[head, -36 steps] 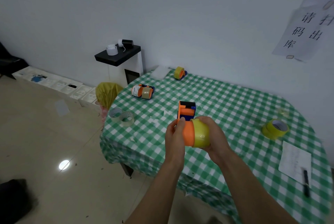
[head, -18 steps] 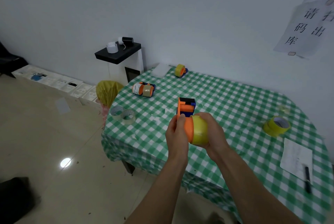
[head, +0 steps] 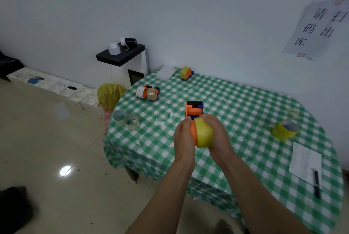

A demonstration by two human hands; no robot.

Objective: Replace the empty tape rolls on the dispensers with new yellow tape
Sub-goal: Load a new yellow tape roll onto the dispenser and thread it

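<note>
An orange-and-blue dispenser [head: 194, 110] is held above the table's near-left part, its blue-and-black end pointing away. A yellow tape roll [head: 204, 135] sits on its orange hub, edge-on and tilted. The left hand [head: 184, 139] grips the orange side and the right hand [head: 217, 133] wraps the roll.

Taking that dispenser as dial centre:
- **12 o'clock:** a second dispenser [head: 186, 73], loaded with yellow tape, stands at the far table edge.
- **10 o'clock:** a third dispenser [head: 148, 92] lies on its side, carrying a white printed roll and a brownish one.
- **9 o'clock:** two clear rolls [head: 125, 120] touch near the left edge.
- **3 o'clock:** a spare yellow roll [head: 286, 129] lies tilted, well apart.
</note>
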